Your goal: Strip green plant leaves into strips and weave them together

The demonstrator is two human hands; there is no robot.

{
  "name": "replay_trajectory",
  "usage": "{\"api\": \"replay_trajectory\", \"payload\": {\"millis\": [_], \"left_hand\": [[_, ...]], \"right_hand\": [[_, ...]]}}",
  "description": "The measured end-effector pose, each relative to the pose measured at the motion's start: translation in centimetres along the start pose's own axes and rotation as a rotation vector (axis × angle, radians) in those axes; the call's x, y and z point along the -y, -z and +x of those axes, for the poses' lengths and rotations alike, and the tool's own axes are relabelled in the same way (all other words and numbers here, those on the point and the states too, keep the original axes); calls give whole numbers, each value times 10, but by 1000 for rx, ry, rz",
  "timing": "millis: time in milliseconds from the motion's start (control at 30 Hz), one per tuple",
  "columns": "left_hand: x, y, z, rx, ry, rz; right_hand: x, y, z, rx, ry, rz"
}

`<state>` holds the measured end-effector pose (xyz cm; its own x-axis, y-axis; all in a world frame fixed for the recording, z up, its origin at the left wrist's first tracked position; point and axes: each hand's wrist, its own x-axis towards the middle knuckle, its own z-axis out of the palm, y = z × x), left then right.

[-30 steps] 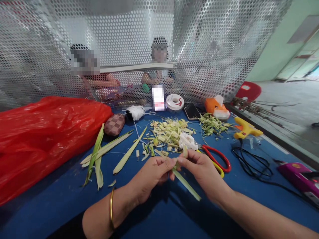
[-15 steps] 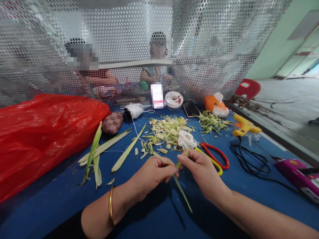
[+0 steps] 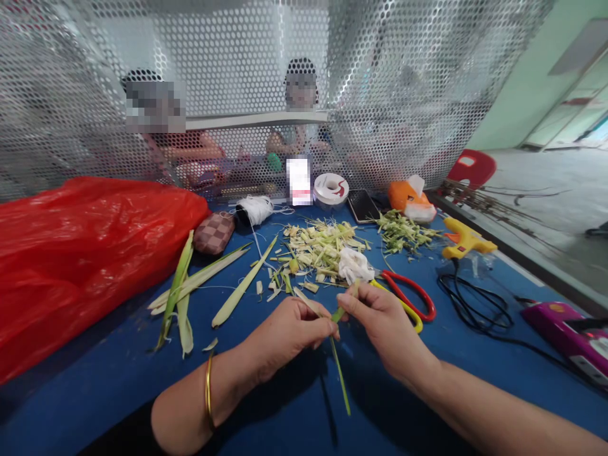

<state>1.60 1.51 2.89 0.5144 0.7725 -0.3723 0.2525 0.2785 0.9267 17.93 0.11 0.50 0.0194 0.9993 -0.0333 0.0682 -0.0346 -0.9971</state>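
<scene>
My left hand [image 3: 299,332] and my right hand [image 3: 382,316] meet over the front middle of the blue table, each pinching the same green husk strip [image 3: 341,373]. Its thin tail hangs down below the left fingers. The right thumb and fingertips close on its upper end; the fold between the hands is partly covered by fingers. Just beyond lie scissors with red and yellow handles [image 3: 412,294], their blades hidden under a crumpled white tissue [image 3: 355,265]. Left of my hands rest a pale husk leaf [image 3: 242,285] and several more husk leaves [image 3: 187,291].
Husk scraps [image 3: 318,247] and greener trimmings [image 3: 403,233] are heaped mid-table. A yellow glue gun [image 3: 468,239], its black cable and a purple power strip [image 3: 570,332] lie right; a red plastic bag [image 3: 95,253] fills the left. White thread [image 3: 256,209], a ribbon roll [image 3: 331,189] and a phone [image 3: 363,206] stand behind.
The strip's hanging tail has swung left and now points more steeply down. Both hands keep their pinch in nearly the same place.
</scene>
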Motion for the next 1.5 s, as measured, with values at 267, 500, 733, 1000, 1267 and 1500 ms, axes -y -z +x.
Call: {"api": "replay_trajectory", "payload": {"millis": [267, 500, 733, 1000, 1267, 1500], "left_hand": [[10, -5, -1, 24, -9, 91], [10, -7, -4, 133, 33, 95], [7, -5, -6, 185, -76, 148], [8, -10, -7, 247, -85, 164], [10, -13, -2, 66, 70, -120], [1, 3, 1, -131, 33, -320]], "right_hand": [[8, 12, 7, -13, 486, -461], [8, 2, -3, 187, 270, -278], [2, 1, -7, 169, 166, -184], [-2, -4, -11, 152, 292, -244], [4, 4, 1, 43, 305, -246], [28, 22, 5, 191, 147, -341]]}}
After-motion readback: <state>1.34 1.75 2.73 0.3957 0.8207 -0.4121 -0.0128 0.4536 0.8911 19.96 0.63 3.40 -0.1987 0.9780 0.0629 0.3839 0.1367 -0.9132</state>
